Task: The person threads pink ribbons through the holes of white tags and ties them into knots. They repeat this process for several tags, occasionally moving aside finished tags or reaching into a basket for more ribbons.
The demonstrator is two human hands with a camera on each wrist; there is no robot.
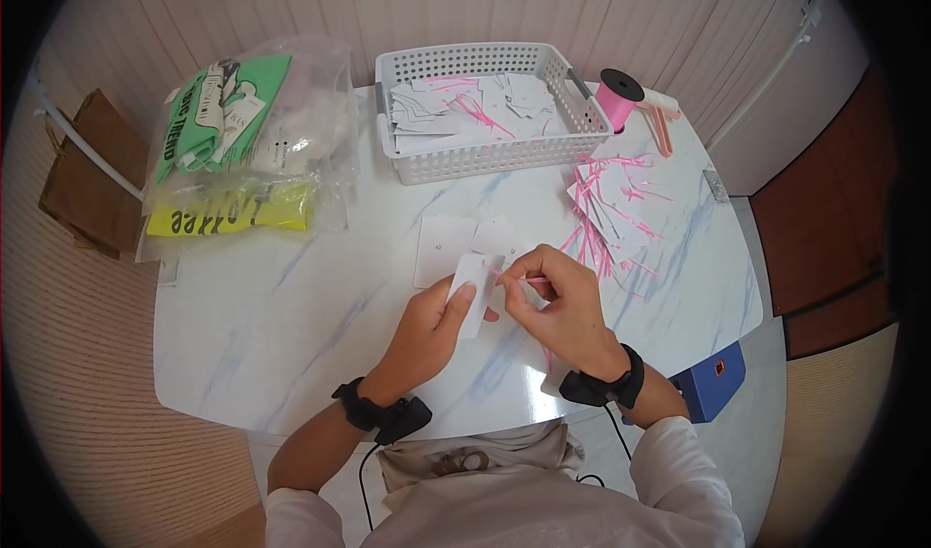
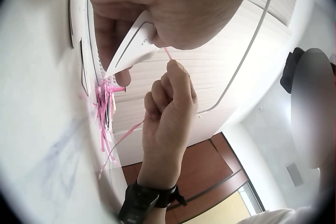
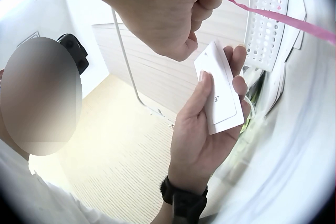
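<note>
My left hand (image 1: 422, 330) holds white tag cards (image 1: 482, 281) upright over the table, thumb on the front and fingers behind. In the right wrist view, a smaller card (image 3: 223, 103) printed "97" lies over a larger one, with a small hole near the upper end. My right hand (image 1: 567, 306) pinches a pink ribbon (image 3: 273, 16) just right of the cards' top edge. The ribbon's loose end (image 2: 123, 137) hangs below the right hand in the left wrist view. Behind the cards, two more white cards (image 1: 438, 242) lie on the table.
A white perforated basket (image 1: 485, 165) with cards and pink ribbon stands at the back. Ribboned tags (image 1: 611, 218) lie in a pile at right, near a pink ribbon spool (image 1: 616, 102). Bagged green and yellow items (image 1: 242, 150) occupy the left side of the marbled table (image 1: 281, 344).
</note>
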